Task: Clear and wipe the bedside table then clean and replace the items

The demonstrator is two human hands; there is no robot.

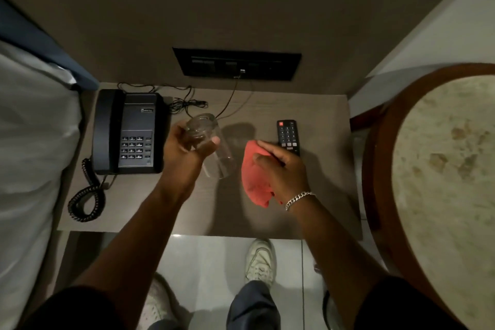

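My left hand (187,146) grips a clear drinking glass (214,153), tilted, above the middle of the bedside table (150,209). My right hand (281,169) holds a crumpled red cloth (251,179) just right of the glass, not touching it. A black remote control (288,135) lies on the table beyond my right hand, its near end hidden by my fingers. A black desk telephone (128,131) sits at the table's left, its coiled cord (85,195) trailing toward the front edge.
A bed with white linen (29,158) borders the table on the left. A round wood-rimmed table (444,169) stands on the right. A black switch panel (237,64) is on the wall, with thin cables (187,103) on the tabletop. My shoes (259,260) stand on tiled floor.
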